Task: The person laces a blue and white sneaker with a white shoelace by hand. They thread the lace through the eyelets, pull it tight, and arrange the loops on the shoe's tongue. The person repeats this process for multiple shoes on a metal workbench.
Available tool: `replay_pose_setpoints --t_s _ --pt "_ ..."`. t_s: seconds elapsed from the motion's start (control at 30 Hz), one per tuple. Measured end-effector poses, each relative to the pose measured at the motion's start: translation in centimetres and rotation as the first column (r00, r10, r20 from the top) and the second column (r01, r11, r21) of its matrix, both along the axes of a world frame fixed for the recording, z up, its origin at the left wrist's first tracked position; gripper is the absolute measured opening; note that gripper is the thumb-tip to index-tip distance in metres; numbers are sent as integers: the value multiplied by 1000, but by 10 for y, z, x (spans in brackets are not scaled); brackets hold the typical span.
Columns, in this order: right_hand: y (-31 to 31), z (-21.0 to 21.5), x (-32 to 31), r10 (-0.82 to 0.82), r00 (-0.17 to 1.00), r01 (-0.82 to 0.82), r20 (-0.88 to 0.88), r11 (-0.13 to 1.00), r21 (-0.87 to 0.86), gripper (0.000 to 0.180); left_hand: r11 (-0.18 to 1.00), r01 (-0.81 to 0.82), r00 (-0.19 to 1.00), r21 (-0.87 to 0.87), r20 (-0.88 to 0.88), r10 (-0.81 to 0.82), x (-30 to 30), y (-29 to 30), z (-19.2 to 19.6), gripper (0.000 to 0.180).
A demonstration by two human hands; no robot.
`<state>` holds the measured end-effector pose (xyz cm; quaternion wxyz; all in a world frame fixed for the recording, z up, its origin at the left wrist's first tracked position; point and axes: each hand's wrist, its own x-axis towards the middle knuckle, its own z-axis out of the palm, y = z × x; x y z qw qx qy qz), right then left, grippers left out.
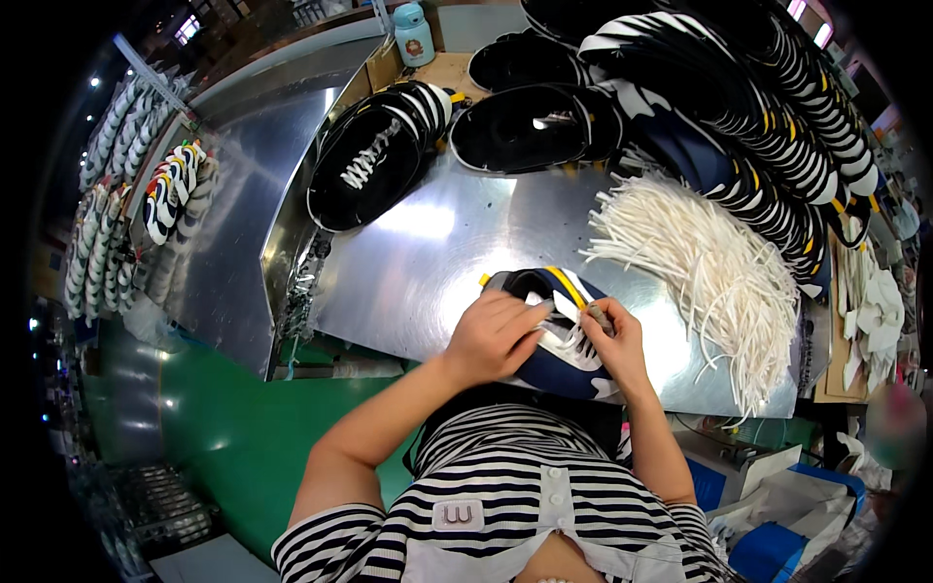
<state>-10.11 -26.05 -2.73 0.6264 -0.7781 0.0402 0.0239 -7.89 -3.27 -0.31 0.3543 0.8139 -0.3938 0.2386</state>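
Note:
A navy shoe upper [547, 380] with white panels and yellow trim lies on the metal table's near edge, close against my body. Over its lacing area, my left hand [494, 335] is closed, thumb and fingers pinched at what looks like a white shoelace [559, 332]; the fingers partly hide it. On the right side of the opening, my right hand [619, 348] pinches the upper's edge between thumb and fingers. One of its fingers wears a greyish wrap. White lace shows across the eyelets between both hands.
White laces [705, 277] lie in a large heap on the right of the metal table [437, 267]. Nested shoe uppers [374, 160] stand at the back left, with long stacked rows [768, 126] at the back right. A light-blue bottle [414, 37] is behind. Metal sheeting [228, 209] lies left.

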Motion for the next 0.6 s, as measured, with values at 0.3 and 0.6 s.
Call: replay_pose_setpoints --t_s 0.3,0.6 --pt "17 16 19 128 982 -63 -142 916 396 15 405 -698 98 -591 -639 -763 -69 16 -13 54" --pt "-6 9 18 -128 988 141 -81 974 180 8 756 -588 714 288 -254 652 60 106 89 36"
